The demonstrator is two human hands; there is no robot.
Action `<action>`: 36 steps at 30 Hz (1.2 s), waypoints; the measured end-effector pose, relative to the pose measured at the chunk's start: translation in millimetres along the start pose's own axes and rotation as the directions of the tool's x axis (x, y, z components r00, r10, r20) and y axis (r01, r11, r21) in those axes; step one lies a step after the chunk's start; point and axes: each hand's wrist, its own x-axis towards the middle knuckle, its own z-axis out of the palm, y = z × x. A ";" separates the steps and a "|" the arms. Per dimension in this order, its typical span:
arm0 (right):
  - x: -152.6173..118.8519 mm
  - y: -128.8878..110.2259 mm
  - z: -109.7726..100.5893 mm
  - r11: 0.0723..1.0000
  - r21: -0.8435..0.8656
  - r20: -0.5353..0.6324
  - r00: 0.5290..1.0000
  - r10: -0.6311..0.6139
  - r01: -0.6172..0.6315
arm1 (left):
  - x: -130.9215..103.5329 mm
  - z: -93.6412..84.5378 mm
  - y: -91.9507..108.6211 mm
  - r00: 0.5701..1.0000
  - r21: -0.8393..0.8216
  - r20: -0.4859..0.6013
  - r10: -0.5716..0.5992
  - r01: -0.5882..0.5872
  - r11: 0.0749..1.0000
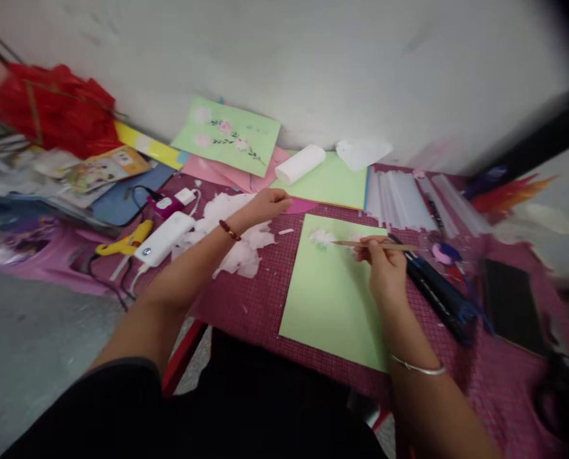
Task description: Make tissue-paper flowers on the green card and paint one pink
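My right hand [384, 264] is closed around a thin wooden pencil [351, 243], its tip pointing left. That tip is beside a small white tissue tuft [321, 238] on a sheet of light green paper [332, 299]. A pinkish tuft [358, 241] is partly hidden by my fingers. My left hand [271, 203] is raised over the table with its fingers pinched together; whatever they hold, if anything, I cannot make out. Torn white tissue pieces [246, 255] lie under my left wrist, and a magenta paper [301, 205] is just past those fingertips.
At the back, a green card with pink flowers [236, 137] leans beside a white roll [301, 164]. Left are a yellow glue gun [124, 242], a white power bank [164, 239] and a red bag [50, 105]. Right are glue sticks [402, 201] and a dark phone-like slab [513, 306].
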 end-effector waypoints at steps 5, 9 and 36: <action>-0.5 6.2 2.6 1.000 0.015 0.041 0.999 0.011 -0.011 | -50.8 -26.6 -15.4 0.995 0.205 0.100 -0.002 -0.019 0.979; -4.6 3.8 7.7 1.000 0.002 0.075 0.997 0.025 -0.025 | -80.1 -9.8 -36.4 1.000 0.304 0.008 -0.027 0.023 0.952; -16.4 -14.5 24.0 0.999 -0.024 0.186 0.982 0.030 -0.026 | -89.5 -12.7 -10.4 0.960 -0.478 -0.018 -0.278 0.236 0.846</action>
